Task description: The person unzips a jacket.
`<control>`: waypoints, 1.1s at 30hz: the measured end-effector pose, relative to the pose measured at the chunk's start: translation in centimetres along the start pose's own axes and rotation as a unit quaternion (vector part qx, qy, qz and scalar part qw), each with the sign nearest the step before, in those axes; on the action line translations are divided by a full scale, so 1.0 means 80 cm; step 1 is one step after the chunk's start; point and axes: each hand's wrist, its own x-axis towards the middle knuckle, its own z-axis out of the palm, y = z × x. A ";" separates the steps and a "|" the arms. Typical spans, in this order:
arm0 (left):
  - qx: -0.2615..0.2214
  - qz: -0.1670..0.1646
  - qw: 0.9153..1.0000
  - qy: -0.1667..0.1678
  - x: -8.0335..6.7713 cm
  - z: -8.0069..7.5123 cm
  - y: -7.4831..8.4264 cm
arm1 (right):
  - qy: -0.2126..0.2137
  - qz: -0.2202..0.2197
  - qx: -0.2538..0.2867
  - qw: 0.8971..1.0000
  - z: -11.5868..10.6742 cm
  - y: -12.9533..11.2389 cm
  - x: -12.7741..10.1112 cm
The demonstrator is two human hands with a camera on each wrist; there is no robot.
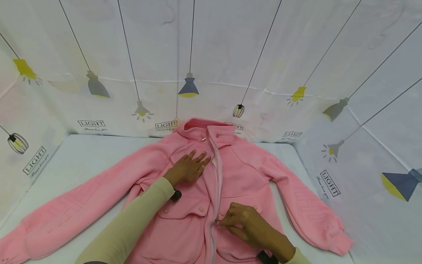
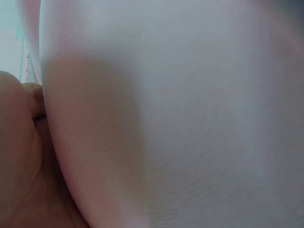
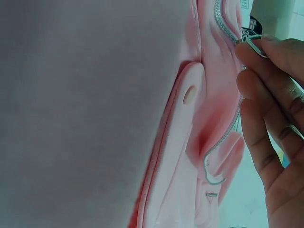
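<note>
A pink jacket [image 1: 244, 172] with a stand-up collar lies front up, its sleeves spread to both sides. My left hand [image 1: 189, 168] rests with fingers spread on the upper chest, left of the zipper [image 1: 219, 176]. In the left wrist view, pink cloth [image 2: 95, 142] fills most of the picture and part of the left hand [image 2: 19, 152] shows at the edge. Lower down the front, my right hand [image 1: 244, 223] pinches the zipper pull. The right wrist view shows the metal zipper pull [image 3: 257, 46] between thumb and forefinger of the right hand [image 3: 280, 118].
Under the jacket is a pale table [image 1: 89, 154]. A white backdrop [image 1: 217, 44] printed with hanging lamps stands behind and at both sides. Two buttoned flap pockets sit on the jacket front, including the left flap [image 1: 184, 208].
</note>
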 end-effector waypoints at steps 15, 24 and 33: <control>-0.016 0.004 1.000 -0.003 0.002 0.007 0.000 | -0.021 -0.006 0.027 0.999 0.001 -0.022 -0.023; -0.004 0.004 1.000 0.001 0.004 0.010 -0.004 | -0.027 0.009 0.085 0.996 0.006 -0.027 -0.038; -0.023 0.055 0.995 0.082 -0.054 0.020 0.024 | -0.003 0.009 0.068 0.998 0.008 -0.029 -0.045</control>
